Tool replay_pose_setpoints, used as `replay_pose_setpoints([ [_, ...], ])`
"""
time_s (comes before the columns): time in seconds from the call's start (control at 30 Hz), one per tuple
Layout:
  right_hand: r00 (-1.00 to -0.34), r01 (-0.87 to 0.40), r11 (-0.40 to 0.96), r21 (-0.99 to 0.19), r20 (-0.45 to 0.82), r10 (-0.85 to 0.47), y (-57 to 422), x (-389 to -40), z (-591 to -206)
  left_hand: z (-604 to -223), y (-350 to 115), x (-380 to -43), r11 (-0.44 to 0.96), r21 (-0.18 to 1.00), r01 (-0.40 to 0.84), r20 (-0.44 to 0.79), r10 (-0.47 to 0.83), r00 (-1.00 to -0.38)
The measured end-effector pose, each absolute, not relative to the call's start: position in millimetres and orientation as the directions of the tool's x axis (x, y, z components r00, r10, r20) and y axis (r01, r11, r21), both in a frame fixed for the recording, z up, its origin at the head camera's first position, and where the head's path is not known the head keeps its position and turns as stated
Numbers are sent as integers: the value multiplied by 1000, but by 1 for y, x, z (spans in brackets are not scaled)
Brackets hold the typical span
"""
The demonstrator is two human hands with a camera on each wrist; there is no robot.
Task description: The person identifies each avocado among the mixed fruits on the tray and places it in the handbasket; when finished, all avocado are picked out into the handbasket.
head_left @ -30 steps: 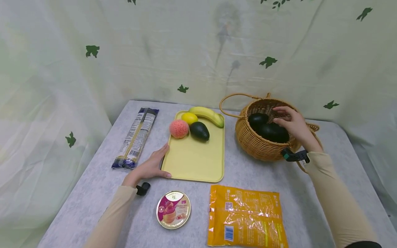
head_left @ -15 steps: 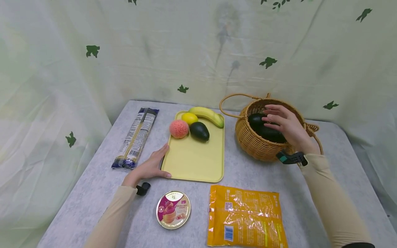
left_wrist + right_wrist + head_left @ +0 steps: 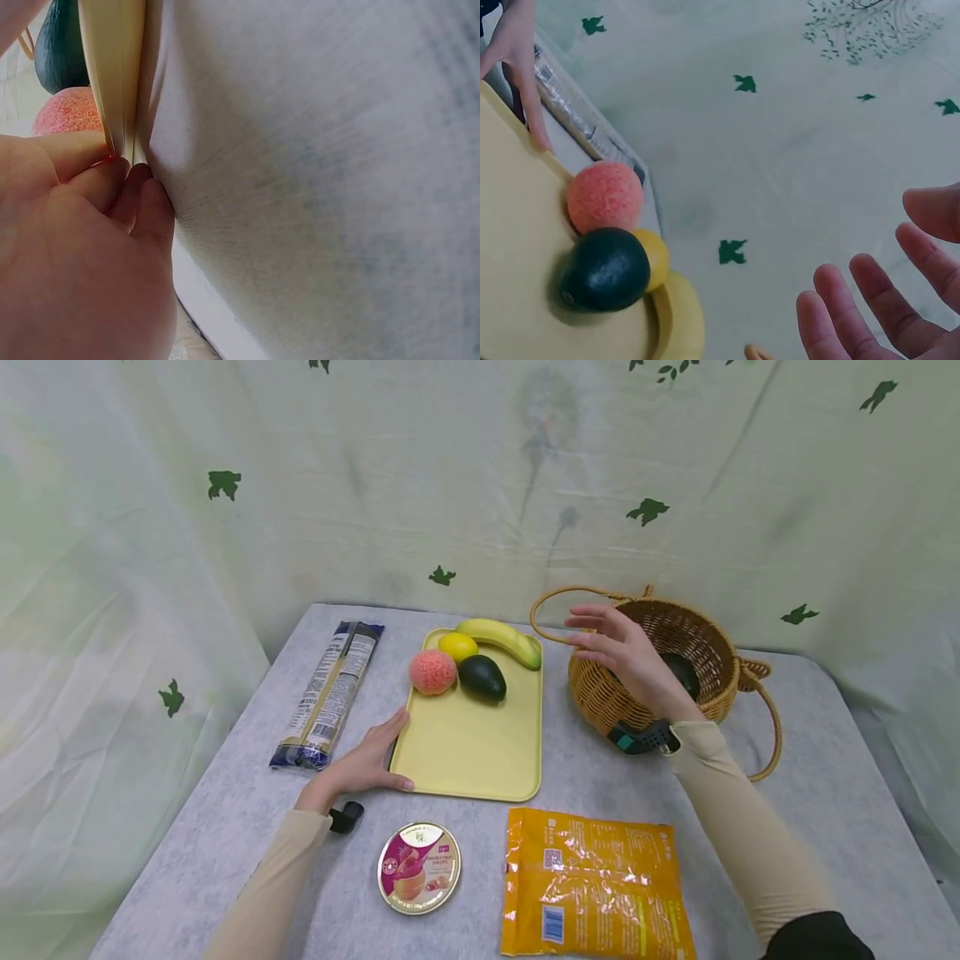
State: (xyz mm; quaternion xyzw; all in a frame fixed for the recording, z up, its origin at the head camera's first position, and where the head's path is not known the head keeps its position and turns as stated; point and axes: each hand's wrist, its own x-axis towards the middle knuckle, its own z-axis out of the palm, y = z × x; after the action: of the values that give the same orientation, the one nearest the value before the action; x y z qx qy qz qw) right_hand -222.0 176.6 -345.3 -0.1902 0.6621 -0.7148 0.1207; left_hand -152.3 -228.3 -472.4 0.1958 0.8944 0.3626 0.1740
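My left hand (image 3: 366,764) rests at the near left corner of a yellow tray (image 3: 480,752), its fingers touching the left rim in the left wrist view. On the tray lie a pink bumpy round fruit (image 3: 432,672), a yellow lemon (image 3: 458,647), a dark green avocado (image 3: 482,678) and a banana (image 3: 504,639). My right hand (image 3: 626,656) holds nothing, fingers spread, above the left side of a wicker basket (image 3: 693,631). Inside the basket a dark oval thing (image 3: 681,675) shows; my hand and wrist hide part of what lies there.
A long blue-ended packet (image 3: 330,693) lies left of the tray. Nearer are a round tin (image 3: 420,868) and an orange bag (image 3: 596,885). The basket's looped handles (image 3: 776,739) stick out on both sides. A pale curtain (image 3: 480,485) hangs behind the table.
My right hand has moved left from over the basket's opening to its left rim, still holding nothing. The basket's right handle now shows more fully. My left hand and the tray have stayed put.
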Motion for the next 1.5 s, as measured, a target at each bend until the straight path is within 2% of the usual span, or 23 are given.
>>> replay_pose_setpoints([
  [0.5,-837,-67,22,-998,45,-545,102,-252,-390,-473,-228,-152,659,715,233,-161,480,-863],
  [0.63,-820,-77,18,-997,53,-570,94,-259,-402,-471,-228,-152,655,720,229,-162,479,-862],
  [1.17,-788,-177,231,-957,-3,-616,81,-276,-429,-471,-227,-151,657,722,218,-172,475,-863],
  [1.5,-773,-250,238,-938,45,-633,65,-280,-442,-470,-228,-150,656,717,237,-156,482,-862],
])
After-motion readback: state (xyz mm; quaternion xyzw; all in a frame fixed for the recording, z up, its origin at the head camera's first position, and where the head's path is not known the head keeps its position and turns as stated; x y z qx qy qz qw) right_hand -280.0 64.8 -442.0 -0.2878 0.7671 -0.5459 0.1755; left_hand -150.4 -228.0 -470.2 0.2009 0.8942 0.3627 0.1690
